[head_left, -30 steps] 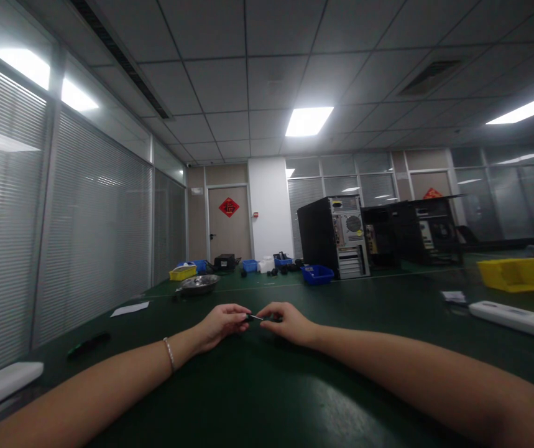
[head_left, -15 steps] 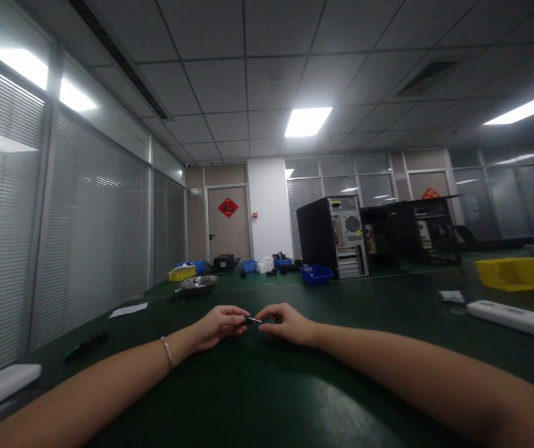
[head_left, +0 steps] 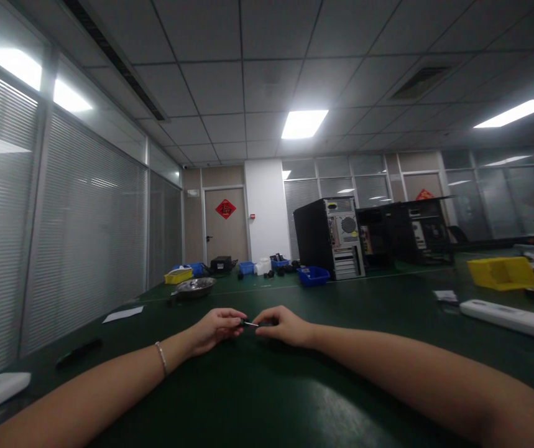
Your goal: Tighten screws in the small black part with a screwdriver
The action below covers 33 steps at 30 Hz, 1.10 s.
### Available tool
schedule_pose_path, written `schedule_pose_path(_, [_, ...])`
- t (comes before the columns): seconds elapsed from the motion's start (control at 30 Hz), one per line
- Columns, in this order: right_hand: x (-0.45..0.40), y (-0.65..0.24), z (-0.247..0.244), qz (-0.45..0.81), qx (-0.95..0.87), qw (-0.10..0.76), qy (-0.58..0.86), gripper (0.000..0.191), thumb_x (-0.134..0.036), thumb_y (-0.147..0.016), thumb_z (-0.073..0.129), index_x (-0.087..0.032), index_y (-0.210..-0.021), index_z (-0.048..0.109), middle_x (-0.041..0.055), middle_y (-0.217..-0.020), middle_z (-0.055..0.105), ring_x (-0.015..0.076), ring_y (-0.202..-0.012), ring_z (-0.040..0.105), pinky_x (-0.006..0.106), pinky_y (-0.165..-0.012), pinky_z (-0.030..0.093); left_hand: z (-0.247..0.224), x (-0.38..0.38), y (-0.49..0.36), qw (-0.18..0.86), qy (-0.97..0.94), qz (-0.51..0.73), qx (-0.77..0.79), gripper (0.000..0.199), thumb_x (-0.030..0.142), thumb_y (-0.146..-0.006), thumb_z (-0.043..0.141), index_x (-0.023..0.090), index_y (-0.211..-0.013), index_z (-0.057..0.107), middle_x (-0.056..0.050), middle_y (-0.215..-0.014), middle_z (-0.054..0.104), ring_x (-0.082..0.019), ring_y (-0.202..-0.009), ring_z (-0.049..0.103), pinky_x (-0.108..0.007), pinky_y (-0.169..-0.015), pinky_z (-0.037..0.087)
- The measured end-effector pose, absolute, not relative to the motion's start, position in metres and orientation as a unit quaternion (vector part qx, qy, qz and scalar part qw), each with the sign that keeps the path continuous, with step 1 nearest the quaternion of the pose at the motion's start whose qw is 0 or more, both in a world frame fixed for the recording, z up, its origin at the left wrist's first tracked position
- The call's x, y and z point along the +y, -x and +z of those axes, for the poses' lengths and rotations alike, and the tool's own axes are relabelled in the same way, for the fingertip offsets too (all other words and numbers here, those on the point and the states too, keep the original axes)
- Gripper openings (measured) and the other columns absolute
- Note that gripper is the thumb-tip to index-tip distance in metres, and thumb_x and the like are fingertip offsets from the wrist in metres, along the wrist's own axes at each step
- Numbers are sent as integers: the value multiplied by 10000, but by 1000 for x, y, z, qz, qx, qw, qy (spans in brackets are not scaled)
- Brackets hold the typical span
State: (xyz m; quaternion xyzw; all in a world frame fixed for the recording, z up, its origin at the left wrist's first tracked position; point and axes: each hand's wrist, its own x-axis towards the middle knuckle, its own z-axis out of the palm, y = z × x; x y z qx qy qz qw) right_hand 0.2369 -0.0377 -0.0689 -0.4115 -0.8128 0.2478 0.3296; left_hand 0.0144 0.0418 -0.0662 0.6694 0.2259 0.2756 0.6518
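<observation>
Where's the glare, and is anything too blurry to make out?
Head view: the central ceiling light glows hazily; head view: pale sheen on the green table, lower right of centre; head view: the thin rod between the left hand and right hand looks too soft for detail.

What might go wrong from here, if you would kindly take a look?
The small shiny-shafted item might slip, since the left hand appears to hold it only by one end; it could then drop onto the green table. Its shaft points toward the right hand and ends very close to it, so a sudden push might poke a finger.
</observation>
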Motion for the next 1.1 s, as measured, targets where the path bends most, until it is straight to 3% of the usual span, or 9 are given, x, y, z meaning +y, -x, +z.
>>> schedule_pose_path(0.6, [-45,-234,-64,347,-782,338,392,426,-398,-708,657,-158,-1058,631,12,-773,593,113,-679,522,223,-618,411,-62,38,-13,656,-691,241,184,295,214,-736,643,104,-991,544,-103,-925,631,-187,-873,608,-329,-817,436])
schedule_pose_path(0.83, [-41,-232,-66,345,-766,361,406,404,-393,-731,637,-149,-1054,632,5,-714,572,87,-592,495,214,-561,404,-59,32,-18,711,-610,295,187,284,208,-734,648,123,-957,495,-114,-963,613,-234,-979,603,-373,-907,434])
schedule_pose_path(1.1, [-40,-231,-67,331,-755,376,423,380,-384,-737,631,-145,-1033,619,-5,-726,556,75,-574,482,201,-534,399,-68,42,-23,652,-621,364,238,211,127,-676,688,124,-825,538,-50,-828,599,-130,-775,611,-251,-776,461])
